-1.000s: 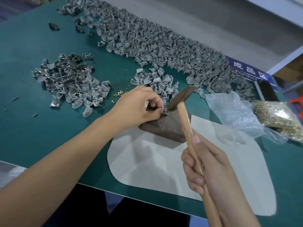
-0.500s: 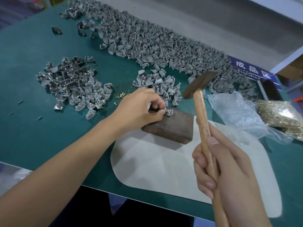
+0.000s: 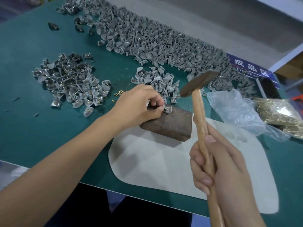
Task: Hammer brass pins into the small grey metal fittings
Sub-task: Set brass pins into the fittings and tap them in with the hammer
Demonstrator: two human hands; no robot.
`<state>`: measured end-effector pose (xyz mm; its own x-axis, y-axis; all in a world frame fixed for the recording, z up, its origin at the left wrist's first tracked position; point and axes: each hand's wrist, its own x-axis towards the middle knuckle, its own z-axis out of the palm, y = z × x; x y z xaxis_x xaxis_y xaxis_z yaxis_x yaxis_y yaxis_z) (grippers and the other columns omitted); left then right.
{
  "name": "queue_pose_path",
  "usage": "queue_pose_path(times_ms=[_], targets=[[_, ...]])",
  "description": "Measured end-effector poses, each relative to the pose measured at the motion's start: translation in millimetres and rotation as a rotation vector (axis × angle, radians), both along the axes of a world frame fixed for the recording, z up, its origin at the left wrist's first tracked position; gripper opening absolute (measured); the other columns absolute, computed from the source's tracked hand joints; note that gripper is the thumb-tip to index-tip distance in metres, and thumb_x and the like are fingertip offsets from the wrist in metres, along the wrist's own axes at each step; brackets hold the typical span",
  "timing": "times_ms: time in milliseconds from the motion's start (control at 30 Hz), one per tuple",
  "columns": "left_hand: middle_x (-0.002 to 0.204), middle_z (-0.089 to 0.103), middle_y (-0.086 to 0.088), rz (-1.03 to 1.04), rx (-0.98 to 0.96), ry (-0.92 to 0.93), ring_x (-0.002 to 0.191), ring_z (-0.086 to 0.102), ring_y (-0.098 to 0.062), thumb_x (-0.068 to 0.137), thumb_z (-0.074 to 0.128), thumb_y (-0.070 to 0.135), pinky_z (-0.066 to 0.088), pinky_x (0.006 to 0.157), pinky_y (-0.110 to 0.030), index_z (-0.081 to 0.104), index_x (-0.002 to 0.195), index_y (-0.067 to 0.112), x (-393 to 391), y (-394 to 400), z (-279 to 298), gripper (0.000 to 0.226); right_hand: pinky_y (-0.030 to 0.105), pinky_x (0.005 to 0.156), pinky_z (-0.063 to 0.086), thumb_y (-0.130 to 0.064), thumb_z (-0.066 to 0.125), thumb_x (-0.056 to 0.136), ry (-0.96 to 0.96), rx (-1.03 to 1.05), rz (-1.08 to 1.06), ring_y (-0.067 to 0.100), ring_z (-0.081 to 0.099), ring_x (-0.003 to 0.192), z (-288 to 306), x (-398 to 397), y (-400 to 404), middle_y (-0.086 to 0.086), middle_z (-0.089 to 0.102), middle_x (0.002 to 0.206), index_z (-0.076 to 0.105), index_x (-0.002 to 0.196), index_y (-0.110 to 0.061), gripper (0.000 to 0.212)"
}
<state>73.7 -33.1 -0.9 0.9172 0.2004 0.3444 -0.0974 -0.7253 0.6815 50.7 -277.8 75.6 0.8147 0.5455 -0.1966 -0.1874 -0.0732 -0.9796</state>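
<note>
Fitting (image 3: 167, 110) with a brass pin is pinched on the steel block (image 3: 167, 124) by the left hand (image 3: 139, 104); the hammer (image 3: 199, 84), gripped by the right hand (image 3: 218, 166), has been lifted since 1 second ago, ready for another blow.

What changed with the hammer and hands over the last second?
The hammer, down on the fitting a second ago, has been lifted clear and hangs raised above the block. The right hand still grips the handle; the left hand still pinches the fitting on the block.

Bare mat (image 3: 41, 131) left; fitting heaps (image 3: 147, 40) beyond block (image 3: 170, 123).
</note>
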Motion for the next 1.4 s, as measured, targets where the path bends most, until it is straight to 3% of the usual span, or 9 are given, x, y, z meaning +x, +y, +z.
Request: queue_pose_path(times_ms=[200,367,533,700,1100,1300,1400], targets=[[0.084,0.061,0.015,-0.037,-0.020,0.011,0.093,0.056,-0.009,0.083,0.073,0.033,0.053,0.079,-0.043,0.060,0.082,0.046,0,0,2,0.018,0.019,0.045,0.027,-0.025,0.050,0.108,0.034,-0.144,0.048,0.016,0.026,0.043,-16,-3,1,0.004,0.043,0.067,0.071,0.126,-0.045,0.035],[0.083,0.060,0.015,-0.020,-0.023,0.009,0.093,0.055,-0.007,0.085,0.074,0.033,0.052,0.079,-0.041,0.063,0.082,0.044,-1,0,3,0.016,0.019,0.047,0.031,-0.040,0.054,0.091,-0.043,-0.059,0.034,0.016,0.026,0.041,-7,-4,1,0.002,0.044,0.067,0.069,0.132,-0.041,0.044],[0.083,0.060,0.014,-0.024,-0.030,0.019,0.092,0.055,-0.008,0.084,0.075,0.029,0.052,0.081,-0.042,0.066,0.082,0.037,-1,-1,3,0.012,0.019,0.046,0.029,-0.025,0.049,0.106,0.031,-0.115,0.042,0.016,0.025,0.042,-15,0,2,0.005,0.043,0.068,0.073,0.120,-0.037,0.031],[0.082,0.059,0.015,-0.024,-0.036,0.009,0.092,0.055,-0.009,0.084,0.076,0.029,0.051,0.080,-0.042,0.064,0.081,0.039,-1,-1,3,0.016,0.018,0.045,0.029,-0.034,0.048,0.091,0.097,-0.131,0.064,0.015,0.027,0.042,-16,4,1,0.003,0.044,0.067,0.073,0.123,-0.039,0.041],[0.081,0.059,0.016,-0.017,-0.033,-0.004,0.091,0.055,-0.008,0.084,0.076,0.032,0.052,0.078,-0.043,0.065,0.082,0.039,1,0,-1,0.013,0.018,0.045,0.028,-0.034,0.047,0.089,0.101,-0.114,0.065,0.014,0.026,0.040,-11,5,1,0.002,0.044,0.065,0.073,0.125,-0.040,0.044],[0.082,0.060,0.017,0.001,-0.024,0.007,0.093,0.055,-0.006,0.084,0.074,0.036,0.052,0.079,-0.041,0.063,0.081,0.043,1,0,-1,0.013,0.019,0.047,0.030,-0.043,0.052,0.088,-0.034,-0.043,0.044,0.015,0.025,0.040,-1,-2,0,0.001,0.043,0.066,0.070,0.129,-0.035,0.045],[0.081,0.059,0.016,-0.001,-0.025,0.002,0.092,0.055,-0.006,0.084,0.075,0.034,0.052,0.079,-0.041,0.065,0.081,0.042,1,0,-1,0.013,0.019,0.046,0.029,-0.036,0.050,0.096,-0.024,-0.071,0.033,0.015,0.026,0.041,-5,-4,3,0.001,0.043,0.066,0.071,0.128,-0.039,0.038]])
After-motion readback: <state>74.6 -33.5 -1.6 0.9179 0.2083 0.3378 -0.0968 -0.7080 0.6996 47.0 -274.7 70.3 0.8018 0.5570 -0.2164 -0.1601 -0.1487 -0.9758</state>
